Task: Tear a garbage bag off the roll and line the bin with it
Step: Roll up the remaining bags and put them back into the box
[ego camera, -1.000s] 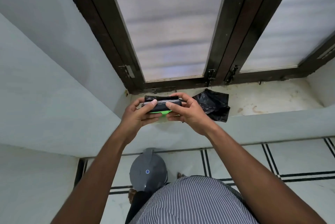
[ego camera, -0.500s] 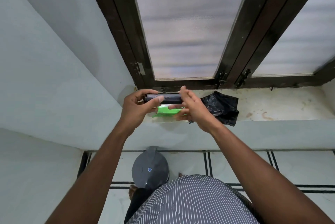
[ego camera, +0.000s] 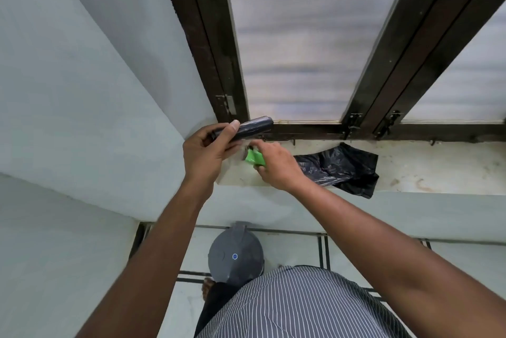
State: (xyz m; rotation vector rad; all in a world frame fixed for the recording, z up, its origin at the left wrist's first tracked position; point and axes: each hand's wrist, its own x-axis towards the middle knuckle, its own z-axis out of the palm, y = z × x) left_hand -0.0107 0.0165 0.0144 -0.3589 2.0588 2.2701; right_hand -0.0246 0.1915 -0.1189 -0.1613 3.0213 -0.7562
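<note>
I have the left hand (ego camera: 204, 153) up in front of the bottom rail of the dark wooden window frame (ego camera: 315, 131), its thumb and curled fingers wrapped round one end of the glossy black cylindrical roll of garbage bags (ego camera: 245, 128). The roll lies nearly level, its free end pointing toward the window frame and tipped a little upward, clear of the pale stone window sill (ego camera: 427, 168) beneath it.

My right hand (ego camera: 276, 165) sits lower, just under the roll and over the sill, fingers bent round a small bright green paper wrapper (ego camera: 254, 158). The two hands are close but not touching. The frame is smeared there, so I think the wrapper is pinched between thumb and fingers, though I cannot tell whether it touches the sill.

On the sill, just beyond the right hand and further from the roll, lies a crumpled loose black plastic bag (ego camera: 339, 168), one corner hanging over the sill's front edge.

Well below the roll, on the pale tiled floor (ego camera: 298, 247) with its dark lines, stands the round grey plastic bin (ego camera: 235, 254), its lid shut and a small blue dot at the lid's middle. The striped shirt (ego camera: 298, 307) covers part of the bin's near rim
</note>
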